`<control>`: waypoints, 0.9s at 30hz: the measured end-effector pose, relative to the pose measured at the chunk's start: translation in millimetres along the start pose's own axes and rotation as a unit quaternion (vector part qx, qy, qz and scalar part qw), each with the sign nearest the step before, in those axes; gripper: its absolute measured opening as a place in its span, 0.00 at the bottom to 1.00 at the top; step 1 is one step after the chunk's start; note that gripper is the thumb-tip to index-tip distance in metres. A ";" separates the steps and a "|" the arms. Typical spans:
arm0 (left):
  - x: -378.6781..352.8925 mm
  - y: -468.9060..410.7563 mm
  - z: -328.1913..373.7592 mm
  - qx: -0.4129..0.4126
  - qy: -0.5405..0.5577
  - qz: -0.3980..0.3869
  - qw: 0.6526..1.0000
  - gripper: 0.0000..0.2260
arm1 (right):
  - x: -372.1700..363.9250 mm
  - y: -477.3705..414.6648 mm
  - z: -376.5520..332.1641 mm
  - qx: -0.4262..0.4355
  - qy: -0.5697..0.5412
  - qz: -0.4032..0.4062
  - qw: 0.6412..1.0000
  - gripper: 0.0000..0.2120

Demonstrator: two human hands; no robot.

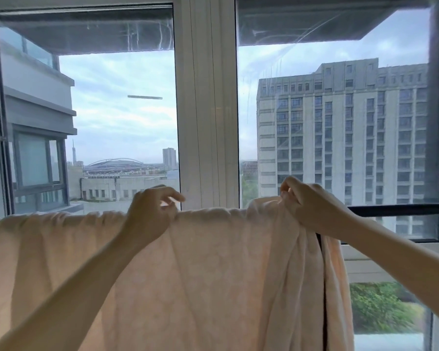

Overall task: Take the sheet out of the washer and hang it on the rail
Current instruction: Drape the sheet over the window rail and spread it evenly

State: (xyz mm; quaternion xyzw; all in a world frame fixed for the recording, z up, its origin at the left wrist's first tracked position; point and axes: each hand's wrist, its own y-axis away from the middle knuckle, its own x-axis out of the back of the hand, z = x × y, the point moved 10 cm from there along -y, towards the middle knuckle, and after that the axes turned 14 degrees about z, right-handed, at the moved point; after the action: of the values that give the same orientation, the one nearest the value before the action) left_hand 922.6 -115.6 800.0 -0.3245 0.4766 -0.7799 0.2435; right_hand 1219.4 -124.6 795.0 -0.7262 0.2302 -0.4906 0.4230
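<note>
Head view looks straight at a tall window, with a pale peach sheet draped over a dark horizontal rail that crosses the lower half of the frame. The sheet covers the rail from the left edge of the frame to just right of centre; only the right stretch of the rail shows bare, running off the right edge. The cloth hangs down in front of the rail and fills the lower left and lower centre of the frame, falling in heavier vertical folds at its right end, where a dark upright bar shows between two folds.

The left hand sits at the top fold of the sheet, a little left of centre, its fingers curled forward over the fold, thumb and forefinger close together at the cloth; whether they actually pinch it cannot be told. The right hand is right of centre, at the bunched right end of the sheet, fingers drawn tightly together and gripping a gathered tuft of cloth lifted just above the line of the rail. Both bare forearms reach up from the bottom corners.

Behind the white centre window frame, a grey high-rise building fills the right pane.
</note>
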 end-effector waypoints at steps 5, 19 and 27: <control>-45.5 17.9 63.9 -0.063 0.068 -0.091 0.991 0.07 | -5.7 5.9 -17.3 0.012 0.007 -0.019 1.000 0.04; -65.0 10.7 64.0 -0.062 0.018 -0.031 0.997 0.06 | 33.2 25.3 44.3 0.057 0.202 0.033 0.977 0.12; -42.0 -0.5 21.8 -0.006 0.000 -0.026 1.000 0.06 | 38.8 28.6 59.4 0.023 0.192 0.062 0.979 0.17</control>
State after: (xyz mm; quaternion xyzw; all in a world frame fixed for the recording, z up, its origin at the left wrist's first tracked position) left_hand 966.8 -99.2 796.3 -0.3382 0.4725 -0.7832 0.2212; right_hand 1291.5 -145.9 781.5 -0.5927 0.3407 -0.5990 0.4170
